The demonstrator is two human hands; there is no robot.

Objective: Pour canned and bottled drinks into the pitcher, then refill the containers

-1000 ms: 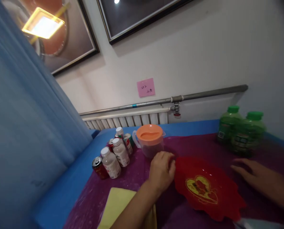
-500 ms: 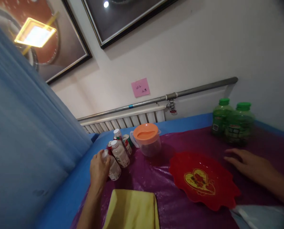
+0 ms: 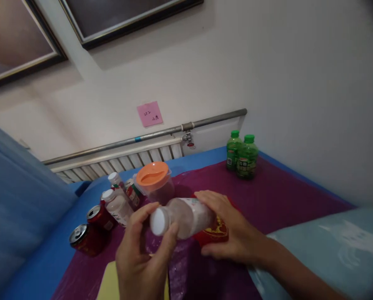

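Note:
I hold a small clear plastic bottle (image 3: pixel 186 216) with a white cap and pale contents, lying on its side above the table. My left hand (image 3: pixel 141 254) pinches the cap end between thumb and fingers. My right hand (image 3: pixel 233 231) wraps round the bottle's base. Under the hands a red plate (image 3: pixel 216 235) with a yellow heart shows only in part, and a yellow cloth (image 3: pixel 108 285) peeks out at the bottom edge.
An orange-lidded clear jug (image 3: pixel 155 185) stands behind the hands, with two more white-capped bottles (image 3: pixel 117 204) and two red cans (image 3: pixel 91 229) to its left. Two green bottles (image 3: pixel 243 155) stand at the far right by the wall. A radiator and pipe (image 3: pixel 149 135) run behind the purple-covered table (image 3: pixel 283 191).
My left hand lifted a white-capped bottle from the group at the left and brought it to the middle. My right hand came off the table and took its base. The view swung right.

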